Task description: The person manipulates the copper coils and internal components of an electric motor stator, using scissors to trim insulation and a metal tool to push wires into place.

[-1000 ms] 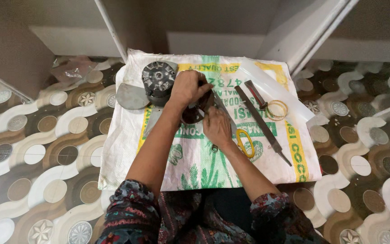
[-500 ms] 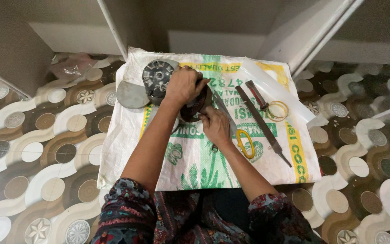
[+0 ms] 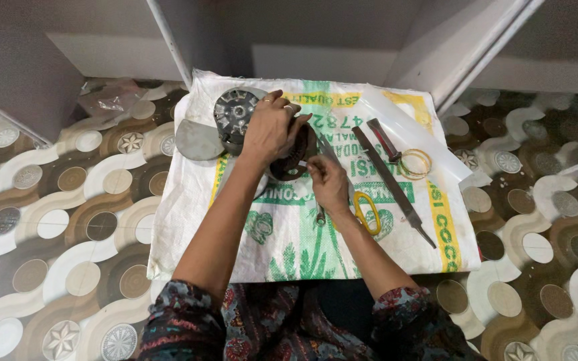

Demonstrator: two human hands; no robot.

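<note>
My left hand [image 3: 270, 128] grips a dark round motor part [image 3: 296, 155] tilted on its edge on a white printed sack [image 3: 302, 247]. My right hand [image 3: 328, 182] pinches something small against that part's lower right rim; I cannot make out what it is. A grey round motor housing [image 3: 234, 113] with a flat metal blade [image 3: 197, 140] lies just left of my left hand.
A long metal file [image 3: 392, 184], a dark-handled tool [image 3: 384, 139], a coil of yellow rings [image 3: 415, 163], yellow-handled scissors [image 3: 367, 212] and a white strip [image 3: 413, 134] lie on the sack's right half. A small metal tool [image 3: 320, 216] lies below my right hand. Patterned floor tiles surround the sack; white wall panels stand behind.
My left hand has tipped the dark round part further up on its edge. My right hand has moved up to its lower rim.
</note>
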